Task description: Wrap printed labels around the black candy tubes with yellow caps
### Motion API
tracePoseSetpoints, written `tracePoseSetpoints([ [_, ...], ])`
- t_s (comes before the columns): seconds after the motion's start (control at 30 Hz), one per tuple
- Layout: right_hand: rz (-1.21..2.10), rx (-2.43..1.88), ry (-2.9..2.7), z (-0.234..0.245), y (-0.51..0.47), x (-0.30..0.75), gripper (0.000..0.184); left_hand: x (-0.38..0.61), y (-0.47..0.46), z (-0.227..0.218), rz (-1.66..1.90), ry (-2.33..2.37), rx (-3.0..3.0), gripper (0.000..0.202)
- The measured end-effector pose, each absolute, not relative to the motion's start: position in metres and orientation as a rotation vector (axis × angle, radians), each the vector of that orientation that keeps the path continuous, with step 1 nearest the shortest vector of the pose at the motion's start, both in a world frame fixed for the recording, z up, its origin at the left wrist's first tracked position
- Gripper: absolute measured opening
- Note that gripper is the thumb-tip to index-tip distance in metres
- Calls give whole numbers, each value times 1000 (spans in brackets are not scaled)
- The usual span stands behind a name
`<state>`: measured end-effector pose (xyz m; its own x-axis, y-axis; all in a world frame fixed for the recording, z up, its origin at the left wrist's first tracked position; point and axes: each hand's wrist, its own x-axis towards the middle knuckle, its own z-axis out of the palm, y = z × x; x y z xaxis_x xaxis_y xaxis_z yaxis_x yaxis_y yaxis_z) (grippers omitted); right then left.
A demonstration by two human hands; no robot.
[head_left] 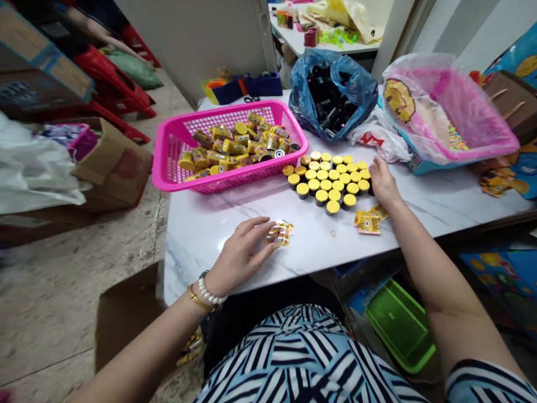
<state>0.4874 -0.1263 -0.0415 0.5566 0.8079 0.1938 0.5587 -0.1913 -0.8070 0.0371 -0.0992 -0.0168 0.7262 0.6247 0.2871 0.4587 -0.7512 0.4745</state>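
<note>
Head view: we see left hand (242,252) half curled, fingertips on yellow foil sachet (279,234), grip unclear. Right hand (384,182) open, empty, just beside cluster of yellow-lidded black jars (325,179), upright, packed close on marble desk (201,246); edge jars easiest to reach. Loose sachets (368,223) near right hand. Pink basket (168,162) of yellow-wrapped jars beyond; blue plastic bag (361,95) of black jars behind.
</note>
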Motion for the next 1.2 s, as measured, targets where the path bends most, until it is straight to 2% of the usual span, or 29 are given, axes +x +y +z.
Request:
tracePoseSetpoints([
  [0.13,202,-1905,-1110,-30,-138,484,81,28,-111,-34,748,998,2487,46],
  [0.27,-337,-1819,-1135,-2,-187,430,55,24,-119,-41,869,1071,2471,45],
  [0.37,-306,-1690,-1301,7,-228,350,30,28,-121,-40,812,1048,2556,39],
  [0.53,179,-1531,-1549,-20,-234,241,24,50,-111,-36,620,1119,2651,27],
  [0.73,298,-1551,-1336,-39,-201,220,20,52,-101,-38,645,1161,2431,17],
  [0.87,441,-1593,-1261,-30,-180,226,26,43,-89,-29,871,1071,2185,6],
  [0.97,621,-1668,-1356,-22,-163,231,37,41,-85,-26,818,1032,2281,6],
  [1.07,474,-1702,-1415,-23,-155,234,31,42,-93,-40,560,976,2428,12],
  [1.2,294,-1643,-1452,-43,-157,231,20,43,-106,-63,430,956,2558,23],
])
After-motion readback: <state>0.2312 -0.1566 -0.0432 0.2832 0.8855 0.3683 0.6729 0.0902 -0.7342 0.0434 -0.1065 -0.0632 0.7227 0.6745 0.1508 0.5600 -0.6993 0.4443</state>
